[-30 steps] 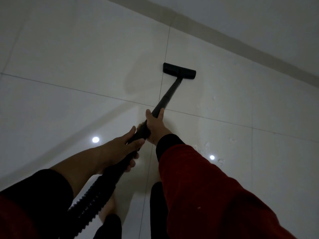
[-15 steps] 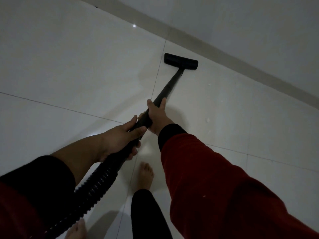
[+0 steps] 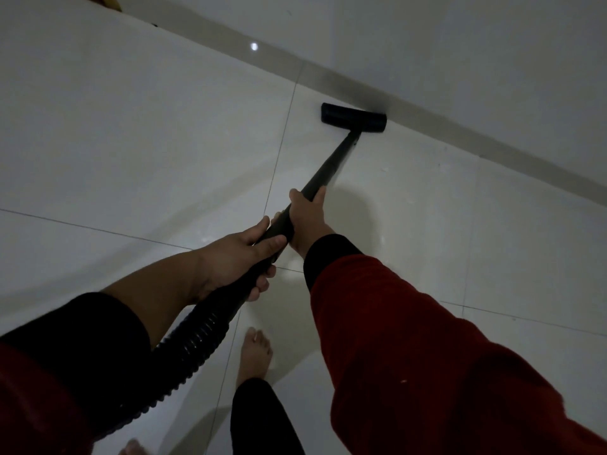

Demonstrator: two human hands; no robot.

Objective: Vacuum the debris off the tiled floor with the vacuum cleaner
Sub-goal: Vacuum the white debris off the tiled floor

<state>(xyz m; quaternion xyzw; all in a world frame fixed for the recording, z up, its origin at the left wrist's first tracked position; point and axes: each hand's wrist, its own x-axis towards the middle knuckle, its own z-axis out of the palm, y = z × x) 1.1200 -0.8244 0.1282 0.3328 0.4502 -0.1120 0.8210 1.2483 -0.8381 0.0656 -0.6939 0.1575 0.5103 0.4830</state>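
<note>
A black vacuum wand (image 3: 331,162) runs from my hands out to a flat black floor head (image 3: 353,118), which lies on the glossy white tiled floor (image 3: 147,142) right against the grey skirting. My right hand (image 3: 307,218) grips the wand higher up, thumb along the tube. My left hand (image 3: 243,257) grips the lower end where the ribbed black hose (image 3: 190,343) joins. A few pale specks of debris (image 3: 443,167) lie on the tile right of the wand.
A grey skirting strip (image 3: 460,133) and a white wall (image 3: 460,44) bound the floor at the top right. My bare foot (image 3: 256,353) stands on the tile under the hands. A yellowish object (image 3: 111,1) shows at the top edge.
The floor head has slid forward and to the right until it reaches the skirting. I have stepped forward with it; both hands keep the same grip.
</note>
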